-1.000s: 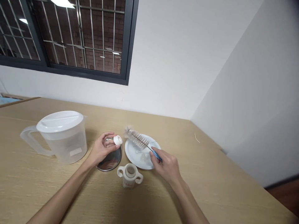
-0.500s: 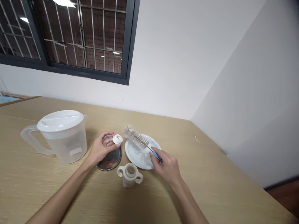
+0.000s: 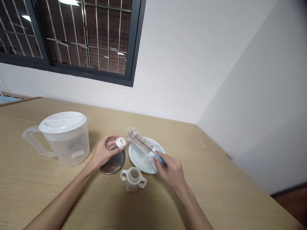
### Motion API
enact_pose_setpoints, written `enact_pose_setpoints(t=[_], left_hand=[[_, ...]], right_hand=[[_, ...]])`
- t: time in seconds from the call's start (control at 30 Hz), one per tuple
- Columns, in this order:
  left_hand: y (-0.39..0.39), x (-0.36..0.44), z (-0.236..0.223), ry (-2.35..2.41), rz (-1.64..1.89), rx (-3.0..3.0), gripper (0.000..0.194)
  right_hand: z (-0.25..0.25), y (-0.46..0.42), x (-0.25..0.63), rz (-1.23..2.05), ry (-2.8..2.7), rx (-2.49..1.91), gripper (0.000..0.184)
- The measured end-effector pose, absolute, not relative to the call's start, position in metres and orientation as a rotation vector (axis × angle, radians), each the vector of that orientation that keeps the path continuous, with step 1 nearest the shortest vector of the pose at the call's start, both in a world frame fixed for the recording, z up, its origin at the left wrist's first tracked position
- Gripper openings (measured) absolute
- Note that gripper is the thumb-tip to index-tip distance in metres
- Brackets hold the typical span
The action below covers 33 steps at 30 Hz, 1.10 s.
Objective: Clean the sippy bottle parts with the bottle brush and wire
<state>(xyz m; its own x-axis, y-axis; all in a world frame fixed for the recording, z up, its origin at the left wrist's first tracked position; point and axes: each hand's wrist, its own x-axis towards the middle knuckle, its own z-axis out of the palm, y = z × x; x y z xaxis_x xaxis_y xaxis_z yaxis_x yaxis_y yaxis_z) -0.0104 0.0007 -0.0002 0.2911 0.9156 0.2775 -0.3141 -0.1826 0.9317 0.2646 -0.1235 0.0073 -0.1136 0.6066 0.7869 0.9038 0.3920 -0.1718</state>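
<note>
My left hand (image 3: pixel 105 151) is closed on a small white bottle cap (image 3: pixel 120 142), its round opening turned toward me, above a shiny metal plate (image 3: pixel 112 168). My right hand (image 3: pixel 170 168) grips the blue handle of a bottle brush (image 3: pixel 142 142). The brush's pale bristles point up and left over a white plate (image 3: pixel 136 162), on which a few small clear pieces seem to lie. Between my forearms a baby bottle (image 3: pixel 132 179) with two curved side handles stands upright and uncapped.
A lidded translucent pitcher (image 3: pixel 68 140) stands on the left of the wooden table (image 3: pixel 96 204), its handle facing left. A thin pale strand (image 3: pixel 202 142) lies toward the right edge. White wall (image 3: pixel 172 64) and a barred window (image 3: pixel 88 38) rise behind.
The camera view has shifted very slightly. Both hands keep their hold on the cap and the brush, with hardly any visible movement.
</note>
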Motion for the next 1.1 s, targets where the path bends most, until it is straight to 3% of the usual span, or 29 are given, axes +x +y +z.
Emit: enact_pose_setpoints(t=[0.47, 0.8, 1.1], left_hand=[[-0.007, -0.017, 0.012, 0.746, 1.177, 1.083, 0.057], [-0.009, -0.015, 0.021, 0.546, 1.133, 0.754, 0.025], [-0.01, -0.014, 0.02, 0.471, 1.009, 0.717, 0.016]], right_hand=[[0.011, -0.123, 0.27, -0.482, -1.796, -1.361, 0.025], [0.01, -0.124, 0.266, -0.467, -1.816, -1.329, 0.024], [0.009, -0.125, 0.263, -0.454, -1.834, -1.301, 0.025]])
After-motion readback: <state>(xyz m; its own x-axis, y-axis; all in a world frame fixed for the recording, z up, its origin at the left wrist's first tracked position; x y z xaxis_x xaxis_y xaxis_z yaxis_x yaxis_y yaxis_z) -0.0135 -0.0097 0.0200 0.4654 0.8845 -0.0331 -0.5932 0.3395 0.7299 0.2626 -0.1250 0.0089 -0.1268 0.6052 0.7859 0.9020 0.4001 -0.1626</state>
